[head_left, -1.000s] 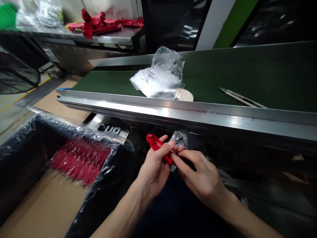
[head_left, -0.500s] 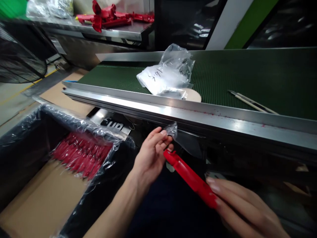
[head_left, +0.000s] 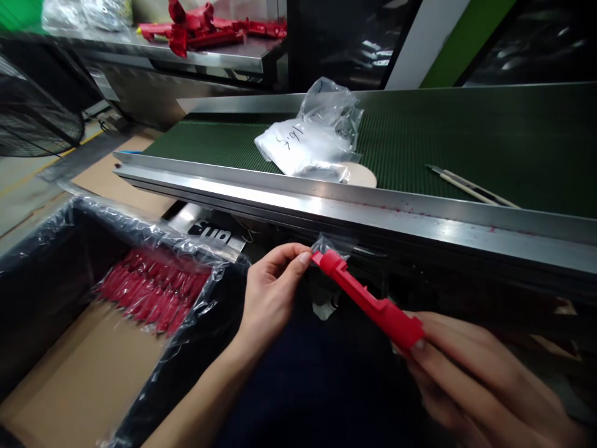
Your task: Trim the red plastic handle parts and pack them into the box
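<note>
A long red plastic part (head_left: 368, 300) slants between my two hands in front of the conveyor's edge. Its lower right end is gripped between the thumb and fingers of my right hand (head_left: 471, 367). My left hand (head_left: 275, 283) pinches a clear plastic bag (head_left: 330, 244) at the part's upper left end, where the red tip meets the thin film. How far the tip is inside the bag is hard to tell.
A lined box (head_left: 69, 367) at the left holds several bagged red parts (head_left: 153, 292). On the green conveyor (head_left: 401, 149) lie a stack of plastic bags (head_left: 303, 143), a round tan piece (head_left: 361, 175) and a cutter (head_left: 471, 186). More red parts (head_left: 200, 31) lie on a metal table behind.
The red part has turned and risen slightly, and its tip now meets the bag. My left hand has closed from a loose, partly open pose into a pinch.
</note>
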`<state>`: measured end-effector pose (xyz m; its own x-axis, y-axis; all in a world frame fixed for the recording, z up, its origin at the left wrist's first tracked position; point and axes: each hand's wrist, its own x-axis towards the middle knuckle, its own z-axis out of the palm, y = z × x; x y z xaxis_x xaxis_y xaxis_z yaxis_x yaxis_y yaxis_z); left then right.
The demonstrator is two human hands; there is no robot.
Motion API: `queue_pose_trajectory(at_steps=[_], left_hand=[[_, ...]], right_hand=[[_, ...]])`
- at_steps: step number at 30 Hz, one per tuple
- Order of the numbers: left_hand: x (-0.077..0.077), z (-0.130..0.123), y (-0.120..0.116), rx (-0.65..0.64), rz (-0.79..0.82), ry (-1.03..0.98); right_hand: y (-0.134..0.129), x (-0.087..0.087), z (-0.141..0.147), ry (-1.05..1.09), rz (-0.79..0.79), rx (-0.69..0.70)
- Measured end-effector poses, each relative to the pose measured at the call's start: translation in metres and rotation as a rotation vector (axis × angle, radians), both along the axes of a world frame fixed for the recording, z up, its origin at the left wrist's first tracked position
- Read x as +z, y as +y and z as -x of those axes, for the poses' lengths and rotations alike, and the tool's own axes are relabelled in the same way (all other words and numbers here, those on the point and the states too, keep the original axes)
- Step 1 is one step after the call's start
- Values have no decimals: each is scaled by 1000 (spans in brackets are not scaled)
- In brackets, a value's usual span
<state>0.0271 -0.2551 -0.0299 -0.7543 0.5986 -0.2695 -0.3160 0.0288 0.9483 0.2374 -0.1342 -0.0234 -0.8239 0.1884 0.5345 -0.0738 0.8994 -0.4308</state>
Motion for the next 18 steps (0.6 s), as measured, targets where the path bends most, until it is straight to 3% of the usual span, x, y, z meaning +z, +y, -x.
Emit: queue_pose_trajectory(at_steps=[4, 8, 12, 18], left_hand=[[-9, 2, -5, -47, 2, 2], [-8, 1, -6, -69, 3, 50], [-3, -1, -6, -74, 13, 220], [-14, -8, -6, -53, -69, 614]], right_hand=[[8, -3, -3, -37, -254, 98], [5, -5, 2, -81, -222, 123], [-1, -9, 12, -83, -158, 137], [0, -19, 26, 46, -325, 118]])
